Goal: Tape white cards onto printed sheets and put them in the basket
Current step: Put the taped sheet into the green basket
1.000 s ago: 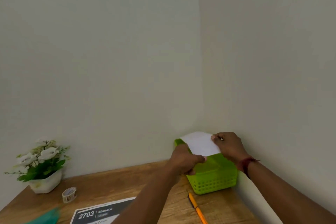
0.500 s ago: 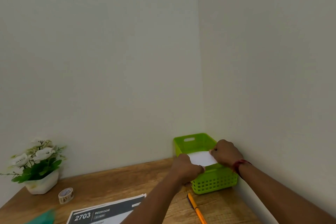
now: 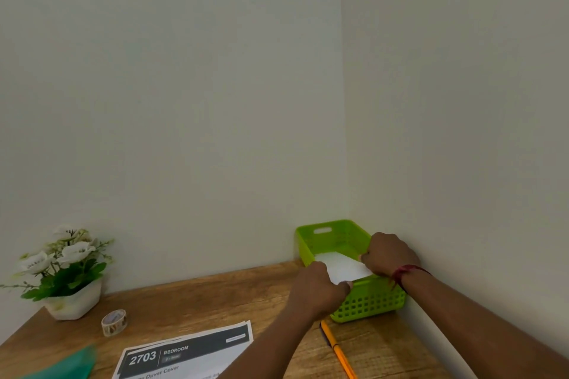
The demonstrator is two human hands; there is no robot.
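The white sheet [image 3: 343,268] is lying partly inside the green basket [image 3: 369,301] in the desk's corner, with the left hand [image 3: 320,289] and right hand [image 3: 388,254] both pinching its edges.

The wooden worktop [image 3: 215,301] fills the corner where two pale walls meet. At its far right a green perforated basket [image 3: 369,306] sits against the corner. Just near of it lies an orange pencil [image 3: 337,349]. A stack of printed sheets [image 3: 184,354] headed "2703 BEDROOM" lies at the near middle. Left of them stands a tape roll [image 3: 114,322], a white pot of artificial flowers [image 3: 74,301] beyond it, and something teal [image 3: 66,364] at the near left edge.
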